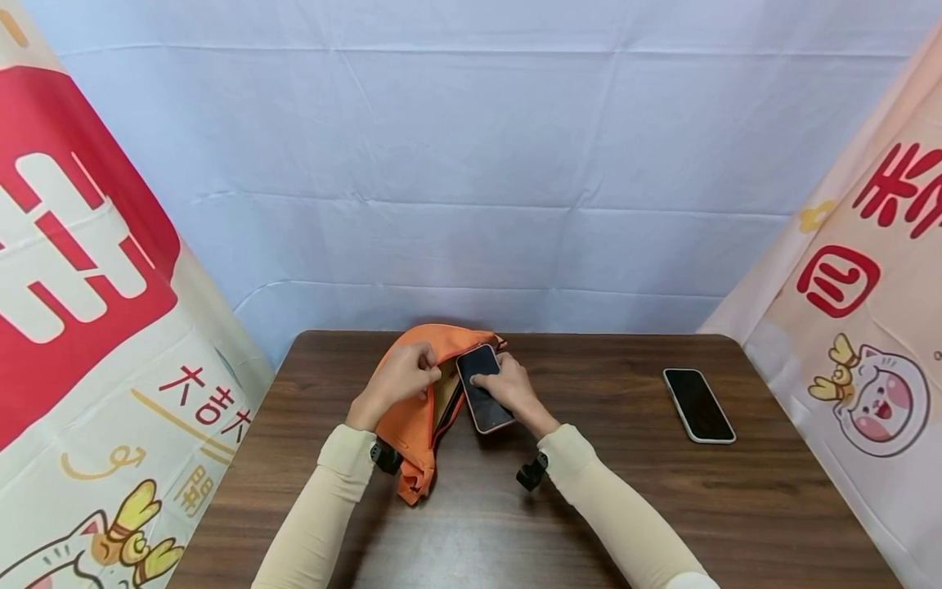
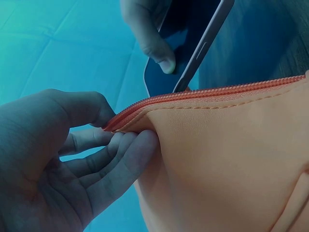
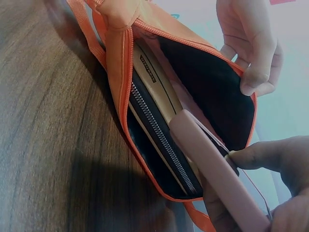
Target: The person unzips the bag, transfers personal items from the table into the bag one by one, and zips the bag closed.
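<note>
Head view first: the left hand [image 1: 401, 376] pinches the rim of an orange bag [image 1: 414, 417], which lies left of centre on the table [image 1: 765, 507]. Just to its right, the right hand [image 1: 513, 388] grips a phone [image 1: 487, 411], thumb across the screen. A second phone [image 1: 699, 406] lies farther right, well apart from everything else.

Left wrist view: thumb and fingers are clamped on the fabric by the bag's zipper [image 2: 217, 93], so that edge is held up. The gripped phone shows on the other side of it.

Right wrist view is the good one: the bag is wide open, with a tan zippered pouch [image 3: 155, 94] inside (wallet, maybe?). One end of the gripped phone is over the opening; can't tell if it touches the pouch.

Progress-wise, I'd call it partway: bag unzipped, pouch in. The gripped phone isn't tucked in or let go yet, the other phone is outside, and the zip is undone.
</note>
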A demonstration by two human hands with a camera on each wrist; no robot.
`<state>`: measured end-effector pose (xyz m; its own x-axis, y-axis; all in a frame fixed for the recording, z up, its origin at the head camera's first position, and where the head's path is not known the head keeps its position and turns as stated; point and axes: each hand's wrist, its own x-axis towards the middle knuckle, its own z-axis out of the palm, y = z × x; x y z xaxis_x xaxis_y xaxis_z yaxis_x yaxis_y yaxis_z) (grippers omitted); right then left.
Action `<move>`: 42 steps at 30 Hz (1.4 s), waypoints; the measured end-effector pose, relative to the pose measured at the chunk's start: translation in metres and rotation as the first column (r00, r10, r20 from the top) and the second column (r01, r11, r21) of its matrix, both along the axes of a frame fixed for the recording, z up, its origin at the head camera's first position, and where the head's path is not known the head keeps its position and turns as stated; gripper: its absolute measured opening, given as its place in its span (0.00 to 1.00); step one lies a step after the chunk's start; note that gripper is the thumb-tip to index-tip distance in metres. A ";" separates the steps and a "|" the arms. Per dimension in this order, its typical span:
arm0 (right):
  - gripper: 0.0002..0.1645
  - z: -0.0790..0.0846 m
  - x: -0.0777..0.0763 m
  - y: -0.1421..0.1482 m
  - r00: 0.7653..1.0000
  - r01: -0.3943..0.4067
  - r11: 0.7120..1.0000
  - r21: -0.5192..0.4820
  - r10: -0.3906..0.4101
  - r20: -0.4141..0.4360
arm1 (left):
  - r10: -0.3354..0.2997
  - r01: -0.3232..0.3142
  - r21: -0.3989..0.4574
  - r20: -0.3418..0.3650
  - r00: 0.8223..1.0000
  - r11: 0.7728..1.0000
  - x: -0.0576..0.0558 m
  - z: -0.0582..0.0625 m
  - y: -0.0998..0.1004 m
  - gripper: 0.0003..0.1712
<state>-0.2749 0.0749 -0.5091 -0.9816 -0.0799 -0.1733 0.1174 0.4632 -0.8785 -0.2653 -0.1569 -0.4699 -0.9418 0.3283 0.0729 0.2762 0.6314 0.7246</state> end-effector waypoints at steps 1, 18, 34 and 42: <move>0.30 0.001 0.000 -0.001 1.000 -0.001 1.000 -0.003 0.001 -0.001 | 0.000 0.000 -0.001 0.000 1.000 1.000 0.000 0.000 0.000 0.05; 0.29 0.000 0.001 -0.006 1.000 0.016 0.998 -0.065 -0.015 0.028 | 0.004 -0.004 0.003 0.007 1.000 1.000 -0.001 0.000 0.000 0.05; 0.23 -0.001 0.002 -0.014 0.996 0.001 0.986 -0.169 0.014 0.087 | 0.013 -0.013 -0.002 -0.002 1.000 1.000 -0.001 0.000 0.000 0.05; 0.21 0.003 0.002 -0.017 0.993 0.002 0.975 -0.220 0.024 0.113 | 0.007 -0.007 -0.011 -0.009 1.000 1.000 -0.001 0.000 0.000 0.05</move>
